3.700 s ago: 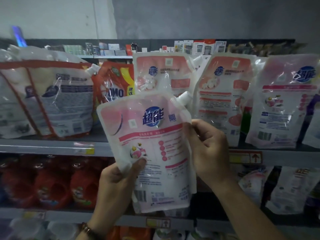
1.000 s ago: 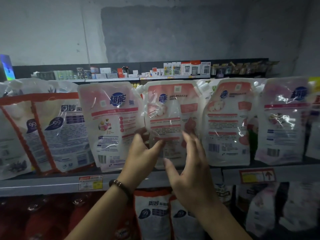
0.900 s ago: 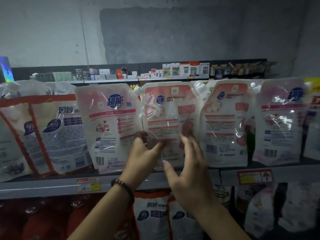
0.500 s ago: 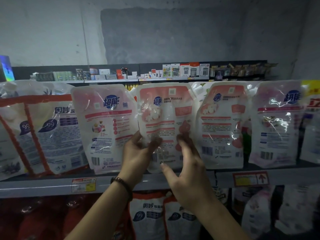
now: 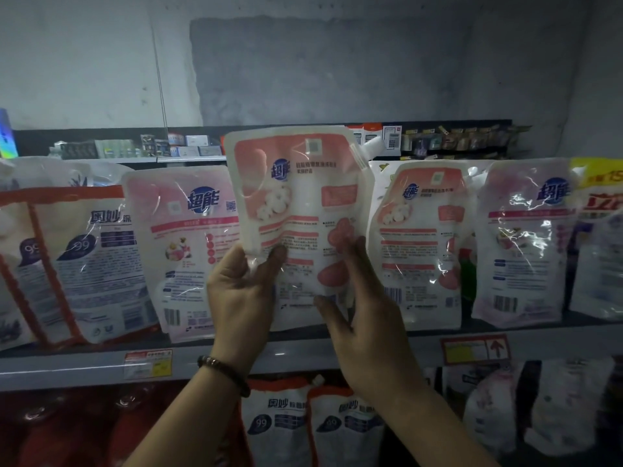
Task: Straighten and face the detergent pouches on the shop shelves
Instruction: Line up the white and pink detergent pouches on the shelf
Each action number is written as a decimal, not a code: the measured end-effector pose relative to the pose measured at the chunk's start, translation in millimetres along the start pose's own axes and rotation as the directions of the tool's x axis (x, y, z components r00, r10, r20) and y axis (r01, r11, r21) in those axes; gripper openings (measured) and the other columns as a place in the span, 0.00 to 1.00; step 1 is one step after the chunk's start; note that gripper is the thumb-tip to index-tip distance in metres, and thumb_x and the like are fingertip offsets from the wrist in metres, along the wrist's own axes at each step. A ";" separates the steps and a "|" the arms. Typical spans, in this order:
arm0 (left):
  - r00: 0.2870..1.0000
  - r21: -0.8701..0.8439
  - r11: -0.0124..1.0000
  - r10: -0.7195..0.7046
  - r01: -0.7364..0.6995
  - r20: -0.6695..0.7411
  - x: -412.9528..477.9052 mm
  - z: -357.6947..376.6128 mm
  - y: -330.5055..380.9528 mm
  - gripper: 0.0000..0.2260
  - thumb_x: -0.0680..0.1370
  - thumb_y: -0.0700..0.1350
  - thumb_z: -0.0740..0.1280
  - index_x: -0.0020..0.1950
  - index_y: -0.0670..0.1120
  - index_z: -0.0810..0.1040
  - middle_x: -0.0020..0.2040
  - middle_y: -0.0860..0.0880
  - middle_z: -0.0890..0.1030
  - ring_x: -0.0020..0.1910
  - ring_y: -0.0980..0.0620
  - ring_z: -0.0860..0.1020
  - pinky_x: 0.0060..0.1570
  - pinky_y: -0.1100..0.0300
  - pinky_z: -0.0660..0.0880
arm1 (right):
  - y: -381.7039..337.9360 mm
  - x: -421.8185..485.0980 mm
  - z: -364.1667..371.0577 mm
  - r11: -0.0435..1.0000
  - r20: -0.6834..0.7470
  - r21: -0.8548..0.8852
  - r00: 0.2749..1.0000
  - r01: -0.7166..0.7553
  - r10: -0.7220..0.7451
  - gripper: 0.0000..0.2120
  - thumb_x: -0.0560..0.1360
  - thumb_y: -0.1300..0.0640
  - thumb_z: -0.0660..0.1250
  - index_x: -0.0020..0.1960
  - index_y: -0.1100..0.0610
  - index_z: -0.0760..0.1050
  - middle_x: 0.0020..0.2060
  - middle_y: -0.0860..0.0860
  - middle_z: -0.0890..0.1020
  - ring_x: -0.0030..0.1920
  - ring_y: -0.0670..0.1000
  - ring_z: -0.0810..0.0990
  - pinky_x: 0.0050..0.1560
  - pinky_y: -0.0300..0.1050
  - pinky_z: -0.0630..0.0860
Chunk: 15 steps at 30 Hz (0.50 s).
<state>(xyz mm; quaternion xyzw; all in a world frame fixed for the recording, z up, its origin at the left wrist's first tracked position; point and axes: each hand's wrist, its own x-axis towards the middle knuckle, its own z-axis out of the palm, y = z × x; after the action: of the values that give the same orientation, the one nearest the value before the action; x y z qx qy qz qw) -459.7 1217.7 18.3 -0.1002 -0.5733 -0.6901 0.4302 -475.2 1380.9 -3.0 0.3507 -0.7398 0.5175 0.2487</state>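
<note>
A pink-and-white detergent pouch [image 5: 296, 210] with a spout at its top right is lifted above the row, its top higher than its neighbours. My left hand [image 5: 241, 294] grips its lower left edge, thumb across the front. My right hand [image 5: 362, 308] holds its lower right part, fingers up the side and thumb on the front. On the shelf [image 5: 371, 348] stand a pink pouch [image 5: 188, 244] to the left, a matching pink-and-white pouch [image 5: 419, 244] to the right, and a further pink pouch [image 5: 526, 237].
Large white pouches with orange bands [image 5: 67, 257] fill the shelf's left end. A yellow-topped pack [image 5: 600, 237] stands at the far right. Below are red bottles [image 5: 67, 426] and more white pouches [image 5: 303, 429]. Small boxes [image 5: 188, 146] line a top shelf against the wall.
Both hands took hold of the middle pink-and-white pouch and raised it off the shelf row, where it stood half a second ago. Earlier, another pink pouch was set on the shelf to its left.
</note>
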 end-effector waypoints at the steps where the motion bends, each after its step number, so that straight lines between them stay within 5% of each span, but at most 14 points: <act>1: 1.000 -0.017 1.000 0.004 -0.004 -0.005 -2.6 1.4 2.5 0.11 0.80 0.35 0.71 0.63 0.42 0.82 0.58 0.42 0.87 0.59 0.43 0.86 0.59 0.47 0.84 | -0.3 -0.1 -2.7 1.000 -0.014 -0.004 1.000 0.007 -0.007 0.39 0.83 0.52 0.69 0.85 0.38 0.51 0.85 0.41 0.52 0.84 0.39 0.49 0.82 0.48 0.61; 8: 0.997 -0.114 0.992 -0.068 0.063 -0.041 -30.6 12.9 10.5 0.13 0.77 0.39 0.73 0.61 0.44 0.84 0.59 0.41 0.87 0.61 0.39 0.85 0.66 0.33 0.77 | 1.7 -10.6 -32.3 0.999 -0.219 -0.009 0.975 0.044 -0.045 0.32 0.78 0.49 0.74 0.80 0.43 0.69 0.74 0.42 0.75 0.76 0.42 0.72 0.71 0.47 0.78; 11: 0.995 -0.144 0.984 -0.101 0.100 0.001 -48.8 20.6 5.4 0.13 0.77 0.38 0.72 0.62 0.42 0.83 0.60 0.41 0.87 0.61 0.39 0.85 0.66 0.33 0.77 | 2.5 -20.3 -51.5 0.997 -0.240 0.059 0.968 -0.053 0.066 0.41 0.71 0.42 0.77 0.81 0.41 0.66 0.69 0.38 0.79 0.66 0.40 0.80 0.60 0.43 0.83; 15: 0.990 -0.164 0.977 -0.133 0.140 0.050 -71.0 31.9 -5.4 0.14 0.77 0.37 0.71 0.63 0.41 0.83 0.60 0.41 0.87 0.62 0.39 0.85 0.65 0.35 0.79 | 8.3 -35.3 -77.8 0.964 -0.155 0.181 0.962 -0.196 0.225 0.54 0.63 0.51 0.86 0.82 0.39 0.61 0.61 0.39 0.85 0.60 0.40 0.84 0.55 0.42 0.84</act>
<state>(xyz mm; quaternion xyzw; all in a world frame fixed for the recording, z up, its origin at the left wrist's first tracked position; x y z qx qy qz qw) -431.5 1279.6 -20.0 -0.1097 -0.5274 -0.7615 0.3606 -459.0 1465.1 -7.2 0.2425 -0.7034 0.6288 0.2261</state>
